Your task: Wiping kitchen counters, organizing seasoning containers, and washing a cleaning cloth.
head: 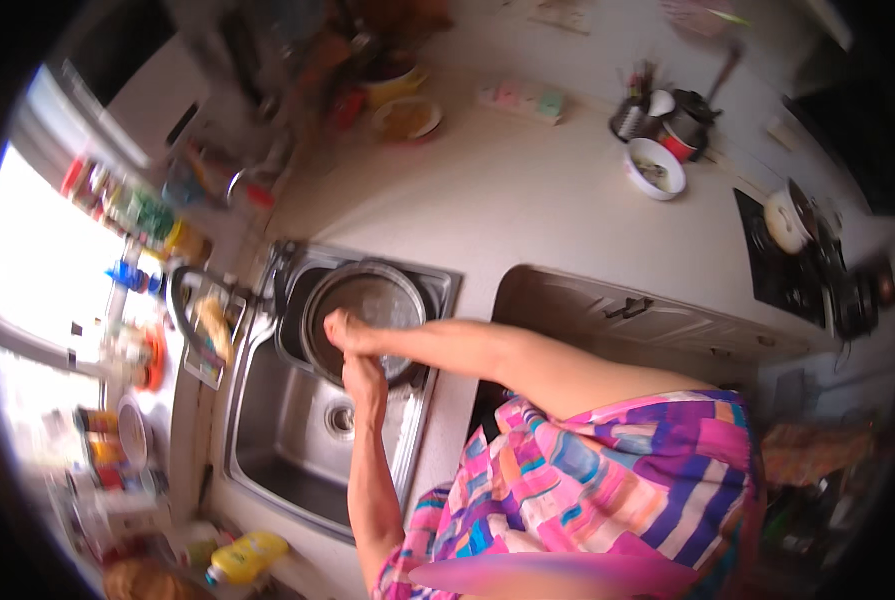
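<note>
My right hand and my left hand meet over a round metal basin. The two hands touch, fingers curled and blurred, so whether something is held between them cannot be told. Clear liquid, seemingly water, shows inside the basin. It rests in the smaller bowl of a double stainless-steel sink, whose larger bowl has a drain strainer. A dark curved faucet stands at the sink's window side.
A sponge rack sits behind the faucet. Near the sink lies a yellow bottle. Along the counter stand a white bowl, a plate of food and a utensil holder. A pot is on the black stove.
</note>
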